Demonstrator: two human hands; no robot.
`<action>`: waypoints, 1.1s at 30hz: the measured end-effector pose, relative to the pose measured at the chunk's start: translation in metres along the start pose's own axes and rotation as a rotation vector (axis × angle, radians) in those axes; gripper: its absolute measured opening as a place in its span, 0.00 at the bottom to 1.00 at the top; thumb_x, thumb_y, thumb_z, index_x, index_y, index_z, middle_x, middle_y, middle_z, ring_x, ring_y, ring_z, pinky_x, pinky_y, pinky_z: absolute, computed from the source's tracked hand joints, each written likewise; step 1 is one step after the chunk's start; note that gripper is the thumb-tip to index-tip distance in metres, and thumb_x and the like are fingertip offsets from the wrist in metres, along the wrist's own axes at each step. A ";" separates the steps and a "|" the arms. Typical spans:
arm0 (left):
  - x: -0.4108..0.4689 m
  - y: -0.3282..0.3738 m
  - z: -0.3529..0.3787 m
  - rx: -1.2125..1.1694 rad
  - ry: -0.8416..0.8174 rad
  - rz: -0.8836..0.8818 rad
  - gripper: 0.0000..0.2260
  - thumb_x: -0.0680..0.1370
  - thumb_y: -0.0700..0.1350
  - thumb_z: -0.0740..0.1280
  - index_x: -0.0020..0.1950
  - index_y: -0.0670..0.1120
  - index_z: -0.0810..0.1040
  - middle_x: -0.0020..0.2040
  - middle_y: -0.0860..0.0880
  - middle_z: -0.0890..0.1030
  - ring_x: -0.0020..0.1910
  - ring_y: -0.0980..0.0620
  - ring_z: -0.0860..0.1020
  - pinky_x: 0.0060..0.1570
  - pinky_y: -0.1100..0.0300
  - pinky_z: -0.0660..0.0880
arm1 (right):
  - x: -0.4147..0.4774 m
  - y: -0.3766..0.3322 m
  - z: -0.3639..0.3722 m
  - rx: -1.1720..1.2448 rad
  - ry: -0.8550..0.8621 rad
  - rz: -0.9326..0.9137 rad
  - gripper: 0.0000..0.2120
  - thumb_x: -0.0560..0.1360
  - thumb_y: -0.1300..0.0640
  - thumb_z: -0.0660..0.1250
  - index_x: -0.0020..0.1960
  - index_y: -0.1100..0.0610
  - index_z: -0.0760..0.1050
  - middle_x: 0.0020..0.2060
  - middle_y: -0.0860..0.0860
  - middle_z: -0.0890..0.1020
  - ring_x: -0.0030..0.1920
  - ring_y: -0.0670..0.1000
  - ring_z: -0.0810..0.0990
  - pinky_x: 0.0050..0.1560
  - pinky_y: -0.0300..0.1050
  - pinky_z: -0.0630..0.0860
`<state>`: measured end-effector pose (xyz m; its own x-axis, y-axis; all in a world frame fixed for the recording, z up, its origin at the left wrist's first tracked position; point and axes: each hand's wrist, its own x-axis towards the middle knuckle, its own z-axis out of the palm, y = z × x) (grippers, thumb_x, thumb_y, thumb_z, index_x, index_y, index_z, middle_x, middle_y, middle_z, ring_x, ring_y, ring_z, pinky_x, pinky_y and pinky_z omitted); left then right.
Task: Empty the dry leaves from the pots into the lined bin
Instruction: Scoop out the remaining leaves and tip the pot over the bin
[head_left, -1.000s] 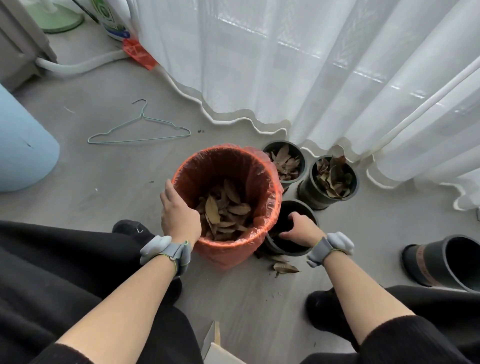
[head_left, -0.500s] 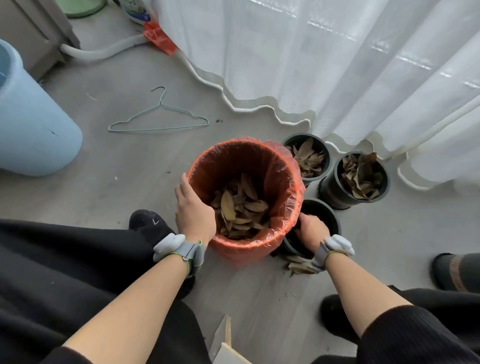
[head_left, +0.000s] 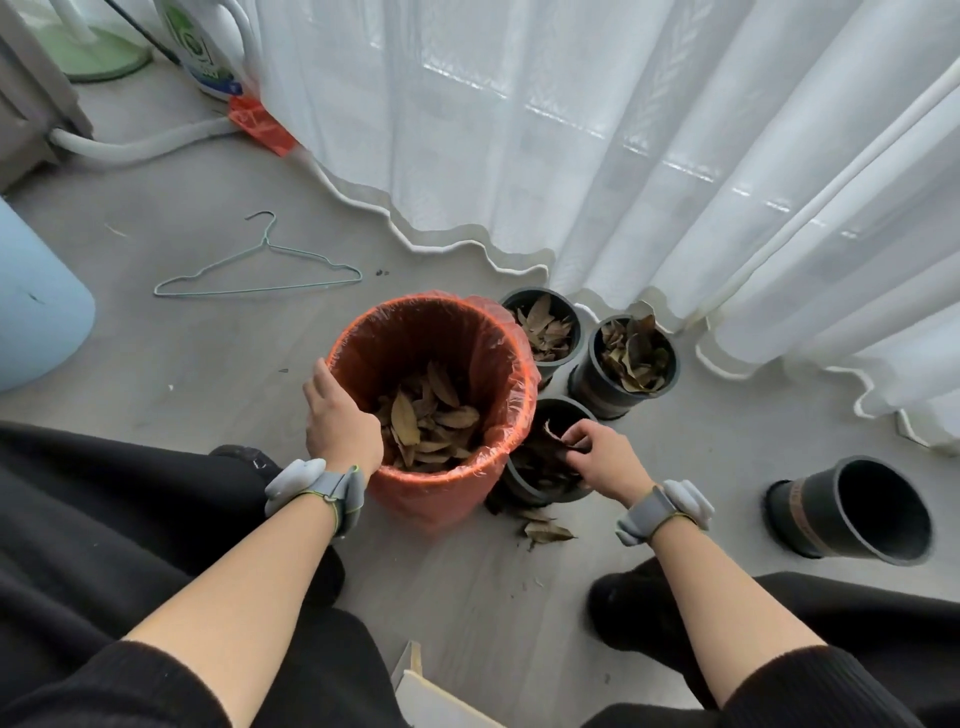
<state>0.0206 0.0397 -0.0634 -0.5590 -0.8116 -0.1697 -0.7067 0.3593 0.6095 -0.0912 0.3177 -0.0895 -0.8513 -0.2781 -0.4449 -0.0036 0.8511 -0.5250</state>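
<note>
We are holding the near-left rim of the round orange bin, lined with clear plastic, in our left hand, thumb outside and fingers curled over the edge. Our right hand is reaching into the dark grey round plastic pot touching the bin's right side, fingers curled round dry brown leaves. More leaves are lying in the bin, in two further pots behind, and on the grey floor. An empty pot is lying tipped over, well apart.
</note>
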 end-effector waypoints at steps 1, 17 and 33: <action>-0.001 0.001 -0.001 -0.007 0.000 0.002 0.35 0.72 0.28 0.60 0.77 0.45 0.54 0.71 0.41 0.64 0.61 0.33 0.72 0.58 0.43 0.70 | -0.004 0.002 -0.003 0.027 0.006 0.012 0.04 0.75 0.60 0.69 0.47 0.52 0.75 0.43 0.53 0.83 0.40 0.55 0.82 0.48 0.53 0.81; -0.005 0.005 -0.004 -0.001 -0.038 0.000 0.35 0.73 0.29 0.59 0.77 0.45 0.53 0.72 0.40 0.62 0.61 0.31 0.71 0.59 0.42 0.69 | -0.028 -0.054 -0.088 0.485 0.288 -0.175 0.07 0.74 0.57 0.72 0.45 0.47 0.76 0.41 0.50 0.83 0.39 0.52 0.82 0.44 0.51 0.83; -0.004 0.004 -0.002 0.002 -0.041 0.004 0.35 0.73 0.29 0.59 0.78 0.46 0.52 0.73 0.42 0.61 0.62 0.33 0.71 0.59 0.44 0.69 | -0.025 -0.098 -0.048 0.318 0.302 -0.307 0.12 0.77 0.52 0.68 0.59 0.53 0.76 0.46 0.44 0.80 0.45 0.40 0.79 0.47 0.29 0.75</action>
<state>0.0210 0.0437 -0.0591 -0.5792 -0.7907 -0.1984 -0.7050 0.3636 0.6089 -0.0950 0.2626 0.0078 -0.9492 -0.3129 -0.0323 -0.1570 0.5605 -0.8132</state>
